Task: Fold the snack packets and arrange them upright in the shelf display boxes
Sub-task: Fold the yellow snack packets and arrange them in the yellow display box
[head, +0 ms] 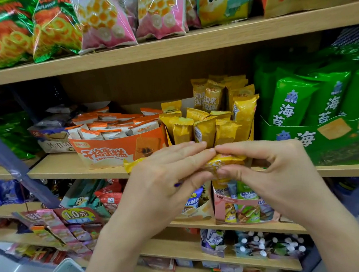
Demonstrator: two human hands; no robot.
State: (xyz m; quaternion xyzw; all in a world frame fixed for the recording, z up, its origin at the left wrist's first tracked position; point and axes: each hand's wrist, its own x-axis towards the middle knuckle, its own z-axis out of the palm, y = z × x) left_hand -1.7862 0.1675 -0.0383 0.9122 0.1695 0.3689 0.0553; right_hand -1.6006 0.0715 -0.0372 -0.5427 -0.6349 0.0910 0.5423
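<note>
Both hands are up in front of the middle shelf (69, 167), and they hold one yellow snack packet (225, 161) between them. The left hand (167, 179) has its fingers on top of the left part and its thumb below, so it pinches the packet. The right hand (273, 171) has bent fingers and pinches the right part. The fingertips of the two hands meet in the middle, on top of the packet.

The packet lies sideways. Its long side runs from left to right, across both hands. One crinkly end pokes out past the left hand. Fingers hide most of the rest, so I cannot tell how much of it is folded.

The yellow display box (251, 134) is straight ahead, just behind the hands and a little higher. Upright yellow packets (205, 129) stand close together in it. An orange display box (115, 150) sits just to its left, and a green seaweed box (325, 139) sits to its right.

I think the fold is the job right now. After that, the packet has to turn from lying sideways to standing up. Then it has to go forward and up into the yellow box. Both hands are about as near to the box as each other, so either one could put it in.
</note>
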